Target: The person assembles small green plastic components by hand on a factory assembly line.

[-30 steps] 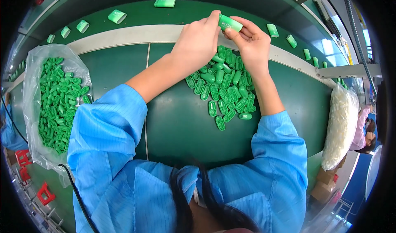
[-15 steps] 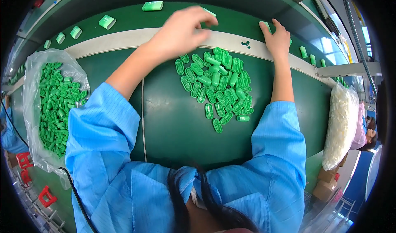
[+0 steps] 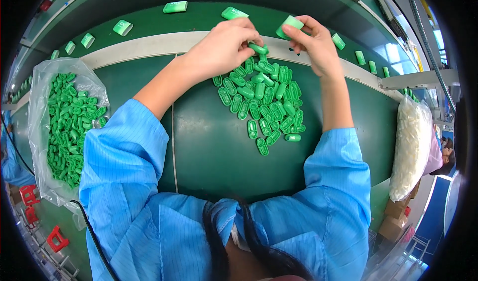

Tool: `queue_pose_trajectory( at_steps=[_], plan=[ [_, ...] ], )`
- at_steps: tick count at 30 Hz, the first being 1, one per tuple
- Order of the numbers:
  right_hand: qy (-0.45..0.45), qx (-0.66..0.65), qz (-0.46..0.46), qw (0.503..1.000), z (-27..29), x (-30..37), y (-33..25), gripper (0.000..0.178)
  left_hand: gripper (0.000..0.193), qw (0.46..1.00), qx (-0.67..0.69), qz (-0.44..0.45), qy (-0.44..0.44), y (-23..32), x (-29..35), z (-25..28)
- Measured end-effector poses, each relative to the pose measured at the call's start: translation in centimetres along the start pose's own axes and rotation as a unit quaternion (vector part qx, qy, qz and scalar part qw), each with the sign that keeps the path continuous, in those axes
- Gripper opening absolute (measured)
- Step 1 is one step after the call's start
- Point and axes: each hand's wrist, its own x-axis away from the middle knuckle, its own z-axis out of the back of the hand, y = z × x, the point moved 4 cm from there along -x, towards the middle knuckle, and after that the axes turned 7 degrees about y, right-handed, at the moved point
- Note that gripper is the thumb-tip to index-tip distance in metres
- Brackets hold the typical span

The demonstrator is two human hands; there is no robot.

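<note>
Green sleeve [image 3: 293, 20] partly behind right fingers [image 3: 298, 35], hair [image 3: 214, 241] cut off below.

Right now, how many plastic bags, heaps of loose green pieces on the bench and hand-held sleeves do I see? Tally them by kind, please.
Plastic bags: 2 (green-filled bag at left, pale-filled bag at right)
Loose heaps: 1 (green heap)
Hand-held sleeves: 1 (green sleeve in the right hand)
Total: 4
</note>
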Motion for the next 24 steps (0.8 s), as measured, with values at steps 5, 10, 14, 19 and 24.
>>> queue_pose_trajectory(
  at_steps=[5,10,14,19,24],
  plan=[
    [-0.063,-0.265,-0.071,0.960,-3.5,1.8,1.2,0.027,0.021,0.973,0.145,0.163,0.069,-1.4,-0.2,-1.2],
    [-0.074,-0.361,-0.093,0.925,-4.2,1.9,2.0,0.028,0.033,0.786,0.521,0.328,0.060,-2.7,0.8,-2.6],
    [-0.075,-0.350,-0.064,0.932,-4.5,2.1,1.0,0.027,0.035,0.710,0.599,0.350,0.125,-3.4,0.9,-2.8],
    [-0.061,-0.256,-0.010,0.965,-4.5,2.6,-0.3,0.028,0.030,0.685,0.633,0.358,0.034,-3.4,0.6,-2.3],
    [-0.043,-0.151,-0.017,0.987,-3.4,2.2,0.3,0.027,0.032,0.784,0.516,0.341,0.051,-4.0,0.6,-0.6]
  ],
)
